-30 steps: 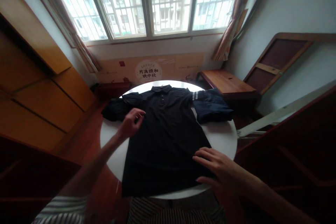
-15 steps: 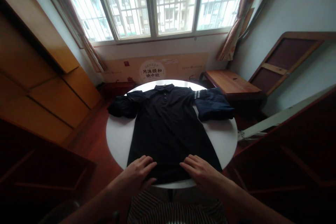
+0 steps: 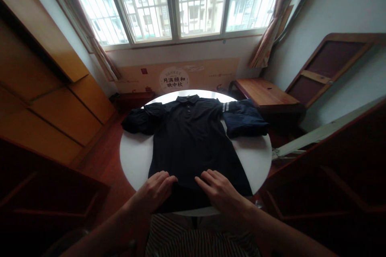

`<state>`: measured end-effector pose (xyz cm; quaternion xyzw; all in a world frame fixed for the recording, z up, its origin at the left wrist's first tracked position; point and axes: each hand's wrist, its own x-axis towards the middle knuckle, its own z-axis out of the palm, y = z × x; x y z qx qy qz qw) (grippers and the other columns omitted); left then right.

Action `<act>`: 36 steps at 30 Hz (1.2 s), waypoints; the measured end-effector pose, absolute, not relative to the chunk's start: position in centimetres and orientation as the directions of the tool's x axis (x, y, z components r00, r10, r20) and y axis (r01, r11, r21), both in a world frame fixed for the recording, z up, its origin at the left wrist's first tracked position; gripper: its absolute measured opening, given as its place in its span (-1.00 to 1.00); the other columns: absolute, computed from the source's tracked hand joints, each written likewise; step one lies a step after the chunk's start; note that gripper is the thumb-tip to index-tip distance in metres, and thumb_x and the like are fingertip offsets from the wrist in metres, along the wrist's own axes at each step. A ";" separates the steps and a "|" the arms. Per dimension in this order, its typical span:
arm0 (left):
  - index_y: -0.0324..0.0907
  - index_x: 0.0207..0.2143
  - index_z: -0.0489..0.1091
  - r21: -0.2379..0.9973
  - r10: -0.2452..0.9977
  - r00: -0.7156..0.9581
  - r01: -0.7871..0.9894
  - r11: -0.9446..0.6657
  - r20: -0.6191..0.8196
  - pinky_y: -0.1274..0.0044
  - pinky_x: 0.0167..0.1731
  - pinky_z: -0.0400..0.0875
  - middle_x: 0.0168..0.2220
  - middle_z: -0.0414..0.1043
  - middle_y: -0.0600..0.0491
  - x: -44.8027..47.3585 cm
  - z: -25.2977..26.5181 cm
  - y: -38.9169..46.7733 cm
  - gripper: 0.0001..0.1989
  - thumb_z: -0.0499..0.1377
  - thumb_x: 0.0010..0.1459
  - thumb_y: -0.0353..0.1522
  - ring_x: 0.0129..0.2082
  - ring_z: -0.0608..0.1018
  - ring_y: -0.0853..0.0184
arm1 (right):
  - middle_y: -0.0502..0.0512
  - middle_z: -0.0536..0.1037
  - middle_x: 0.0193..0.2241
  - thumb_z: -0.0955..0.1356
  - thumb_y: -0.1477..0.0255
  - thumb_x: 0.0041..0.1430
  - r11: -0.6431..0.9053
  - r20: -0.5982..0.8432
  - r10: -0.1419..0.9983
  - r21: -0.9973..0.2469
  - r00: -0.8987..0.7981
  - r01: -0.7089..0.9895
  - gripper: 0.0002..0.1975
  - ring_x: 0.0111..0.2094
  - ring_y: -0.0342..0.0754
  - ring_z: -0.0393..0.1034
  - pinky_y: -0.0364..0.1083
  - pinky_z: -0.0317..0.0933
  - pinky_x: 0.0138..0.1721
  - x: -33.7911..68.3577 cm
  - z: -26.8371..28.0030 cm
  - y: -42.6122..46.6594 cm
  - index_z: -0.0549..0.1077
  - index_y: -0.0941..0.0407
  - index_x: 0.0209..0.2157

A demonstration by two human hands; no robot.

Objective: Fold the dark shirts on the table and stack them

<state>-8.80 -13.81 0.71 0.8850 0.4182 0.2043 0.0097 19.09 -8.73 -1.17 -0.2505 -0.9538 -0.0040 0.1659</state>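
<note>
A black short-sleeved polo shirt [image 3: 188,140] lies front up, its buttoned collar at the far side and its hem towards me. Near the hem my left hand [image 3: 158,188] has its fingers bent together on the cloth, closed on the shirt. My right hand [image 3: 218,186] mirrors it, fingers curved down and closed on the fabric, the index finger a little straighter. Both thumbs are largely hidden. A darker band of cloth shows between and below the hands. Underneath is a round white table [image 3: 135,160].
Dark bundled cloth [image 3: 140,120] lies by the left sleeve, and folded navy clothing [image 3: 245,120] by the right, near white stripes. A low wooden table [image 3: 268,92] stands at the back right. Dark wooden furniture [image 3: 325,184] flanks me; cabinets [image 3: 60,108] line the left wall.
Both hands have shifted slightly away from me over the shirt. My left thumb, apart from the fingers before, is tucked in. The shirt's lower left edge has moved a little inward.
</note>
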 end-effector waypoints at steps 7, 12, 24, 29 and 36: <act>-0.11 -0.16 0.36 0.265 0.824 0.473 0.789 -0.554 0.311 0.60 -0.42 0.41 -0.35 0.33 0.06 -11.8 3.3 -14.7 -0.61 -0.01 0.07 -0.66 -0.41 0.45 0.38 | 0.13 0.42 -0.30 0.25 0.76 -0.18 0.791 0.286 0.610 -0.280 -0.739 0.544 -0.49 -0.27 -0.03 0.34 -0.09 0.33 -0.27 23.9 2.2 -6.5 0.50 0.12 -0.16; -0.13 -0.34 0.36 0.315 0.860 0.313 0.835 -0.451 0.402 0.56 -0.37 0.40 -0.30 0.34 0.00 -13.4 5.8 -15.5 -0.73 0.04 -0.04 -0.61 -0.34 0.46 0.32 | 0.12 0.40 -0.32 0.24 0.75 -0.09 0.760 0.371 0.648 -0.265 -0.665 0.593 -0.49 -0.29 -0.01 0.34 -0.07 0.34 -0.28 27.2 4.0 -5.5 0.51 0.08 -0.13; -0.12 -0.29 0.43 0.578 0.915 0.334 0.802 -0.149 -0.227 0.61 -0.26 0.38 -0.26 0.45 0.05 -16.9 5.3 -15.9 -0.66 -0.04 -0.04 -0.55 -0.29 0.48 0.34 | 0.06 0.47 -0.45 0.19 0.66 -0.21 0.556 0.216 0.831 -0.345 -0.512 0.756 -0.73 -0.39 -0.04 0.42 -0.11 0.28 -0.32 31.0 3.9 -3.5 0.40 0.08 -0.49; -0.17 -0.34 0.39 0.578 0.930 0.272 0.812 -0.083 -0.249 0.56 -0.21 0.38 -0.30 0.44 0.03 -17.0 5.7 -15.7 -0.74 -0.04 -0.04 -0.48 -0.28 0.46 0.30 | 0.03 0.50 -0.51 0.17 0.63 -0.10 0.567 0.288 0.823 -0.436 -0.489 0.699 -0.75 -0.45 -0.04 0.43 -0.13 0.27 -0.36 31.2 4.9 -4.7 0.38 0.07 -0.47; -0.16 -0.20 0.44 0.604 0.950 0.246 0.793 -0.084 -0.190 0.55 -0.23 0.38 -0.29 0.47 0.02 -18.5 4.8 -16.0 -0.81 0.11 0.15 -0.31 -0.28 0.47 0.30 | 0.11 0.53 -0.38 0.30 0.50 0.15 0.710 0.237 0.693 -0.393 -0.681 0.585 -0.91 -0.37 -0.03 0.42 -0.09 0.29 -0.29 31.9 5.5 -6.0 0.44 0.10 -0.30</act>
